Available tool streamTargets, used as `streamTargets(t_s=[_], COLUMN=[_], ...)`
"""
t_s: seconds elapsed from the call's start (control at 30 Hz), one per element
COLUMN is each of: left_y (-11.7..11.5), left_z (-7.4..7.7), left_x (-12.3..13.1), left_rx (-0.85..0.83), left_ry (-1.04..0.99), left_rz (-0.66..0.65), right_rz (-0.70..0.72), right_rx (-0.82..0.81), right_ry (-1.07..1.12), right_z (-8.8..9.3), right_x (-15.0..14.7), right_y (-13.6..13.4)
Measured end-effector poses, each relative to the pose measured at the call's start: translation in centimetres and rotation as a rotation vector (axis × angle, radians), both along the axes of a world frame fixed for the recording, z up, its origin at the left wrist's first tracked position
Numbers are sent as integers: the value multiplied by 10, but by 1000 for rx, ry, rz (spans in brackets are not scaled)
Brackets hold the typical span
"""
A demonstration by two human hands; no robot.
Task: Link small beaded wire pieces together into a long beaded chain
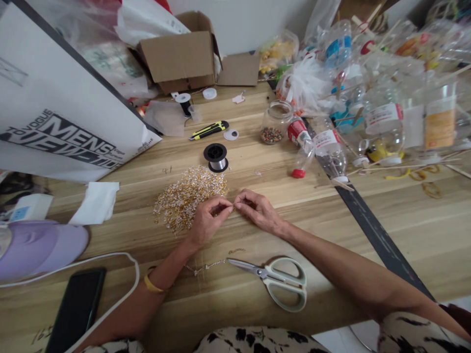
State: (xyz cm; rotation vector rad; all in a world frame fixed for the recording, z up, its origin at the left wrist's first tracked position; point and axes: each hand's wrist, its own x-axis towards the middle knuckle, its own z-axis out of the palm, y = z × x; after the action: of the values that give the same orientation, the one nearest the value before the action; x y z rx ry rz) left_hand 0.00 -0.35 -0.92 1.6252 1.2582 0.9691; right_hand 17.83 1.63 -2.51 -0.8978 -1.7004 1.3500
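Left hand (209, 220) and right hand (259, 212) meet right now, both pinched tight on a tiny, blurry piece (233, 205) beside the gold-and-clear bead heap (184, 196) on the worktop (405, 230), its beads likely light, hard and slippery, best nipped singly by their sides.

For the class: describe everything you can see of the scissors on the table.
The scissors have silvery, metal-looking blades and two pale, looped handles that look like plastic, with a pivot between. The blades look shut. They lie on the wood-look table, tips toward the picture's left, loops to the right. Neither the left hand nor the right hand touches them; a beaded strand ends beside the tips, perhaps touching.
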Motion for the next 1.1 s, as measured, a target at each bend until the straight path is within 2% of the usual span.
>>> streamTargets(t_s=[0.17, 0.4, 0.8, 1.1], left_y=[0, 0, 1, 2], left_z=[0, -1, -2, -1], left_x=[-1, 1, 1, 0], left_rx=[-9, 69, 20, -94], left_ry=[26, 20, 6, -49], left_rz=[12, 21, -5, -27], right_rz=[4, 7, 26, 20], right_rx=[-30, -18, -22, -18], right_ry=[6, 1, 18, 11], right_z=[-1, 1, -1, -2], right_x=[0, 0, 1, 0], right_y=[-1, -1, 0, -1])
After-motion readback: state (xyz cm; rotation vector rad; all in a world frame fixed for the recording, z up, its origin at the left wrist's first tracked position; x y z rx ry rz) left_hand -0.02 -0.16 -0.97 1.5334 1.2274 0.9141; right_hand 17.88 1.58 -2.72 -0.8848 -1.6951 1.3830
